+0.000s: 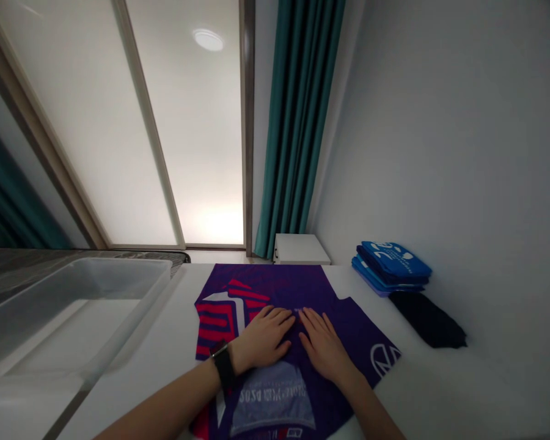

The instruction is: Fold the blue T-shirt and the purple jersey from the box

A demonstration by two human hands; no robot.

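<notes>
Left hand (266, 335) and right hand (323, 345) lie flat, gripping nothing, on the purple, red-striped cloth shirt (284, 286) beneath them; uneven pressing, I think, could crease it.

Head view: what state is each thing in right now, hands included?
Purple shirt: spread on the table; one side looks folded inward.
Left hand: open, palm down on the shirt.
Right hand: open, palm down on the shirt.
Plastic bin: upright, uncovered.
Blue garments: folded, stacked.
Black cloth: lying beside the stack.
Teal curtain: hanging in gathered folds.
</notes>
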